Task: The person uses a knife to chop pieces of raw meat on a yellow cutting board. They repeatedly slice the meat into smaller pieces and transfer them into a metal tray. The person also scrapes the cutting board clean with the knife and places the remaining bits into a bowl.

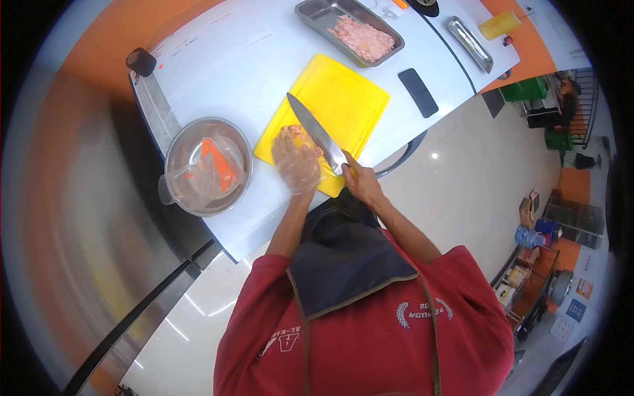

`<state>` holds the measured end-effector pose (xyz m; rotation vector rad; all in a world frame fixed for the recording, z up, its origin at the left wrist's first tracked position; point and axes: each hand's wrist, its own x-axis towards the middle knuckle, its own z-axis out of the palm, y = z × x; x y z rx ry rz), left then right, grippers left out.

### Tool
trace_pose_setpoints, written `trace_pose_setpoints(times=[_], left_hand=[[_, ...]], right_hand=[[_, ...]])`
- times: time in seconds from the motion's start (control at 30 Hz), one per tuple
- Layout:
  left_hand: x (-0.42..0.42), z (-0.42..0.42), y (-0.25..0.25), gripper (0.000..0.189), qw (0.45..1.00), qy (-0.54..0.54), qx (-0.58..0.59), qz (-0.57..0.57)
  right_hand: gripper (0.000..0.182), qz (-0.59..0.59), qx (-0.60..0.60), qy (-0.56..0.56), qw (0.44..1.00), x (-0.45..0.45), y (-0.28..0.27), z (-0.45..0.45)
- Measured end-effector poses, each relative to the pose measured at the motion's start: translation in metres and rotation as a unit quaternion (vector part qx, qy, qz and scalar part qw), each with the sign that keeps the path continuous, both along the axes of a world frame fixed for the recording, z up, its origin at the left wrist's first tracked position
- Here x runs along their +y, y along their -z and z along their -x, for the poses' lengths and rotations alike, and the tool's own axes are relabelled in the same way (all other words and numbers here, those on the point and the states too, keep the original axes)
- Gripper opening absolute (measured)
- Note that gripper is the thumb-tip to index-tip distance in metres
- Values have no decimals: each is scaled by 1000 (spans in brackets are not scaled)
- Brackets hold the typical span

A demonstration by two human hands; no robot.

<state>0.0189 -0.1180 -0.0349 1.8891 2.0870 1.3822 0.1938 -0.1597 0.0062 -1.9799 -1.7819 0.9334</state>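
My right hand (360,179) is closed around the handle of a large chef's knife (315,127), whose blade points up and left over the yellow cutting board (349,106). My left hand (297,163), in a clear plastic glove, rests on a piece of raw meat (302,140), probably chicken, at the board's lower left. The fingers press on the meat beside the blade; part of it is hidden under them. Farther back stands a metal tray (317,21) with chopped pale pink meat (364,39) at one end.
On the left, a steel bowl (171,148) holds clear plastic bags with orange contents (218,166). A black phone (418,92) lies right of the board. Beyond are a narrow metal tray (469,44) and a yellow roll (500,24). A dark round object (141,62) sits at the table's left corner.
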Motion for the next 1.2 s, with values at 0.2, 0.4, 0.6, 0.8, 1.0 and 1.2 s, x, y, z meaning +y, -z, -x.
trace_pose_setpoints(times=[0.2,0.4,0.6,0.8,1.0,1.2], left_hand=[[5,21,24,48,998,6,-43,48],[23,47,6,53,974,11,37,223],[18,43,2,75,972,7,106,209],[14,45,-1,75,959,5,158,234],[18,48,6,64,974,-1,127,190],[0,43,6,66,954,-13,167,250]], right_hand=[[45,-118,-30,28,992,13,-5,-24],[45,-58,18,90,994,20,-6,-30],[48,40,24,62,997,4,-11,13],[49,15,44,43,998,-2,-10,6],[47,-82,82,121,986,-8,10,-6],[46,-98,58,66,991,28,5,-10]])
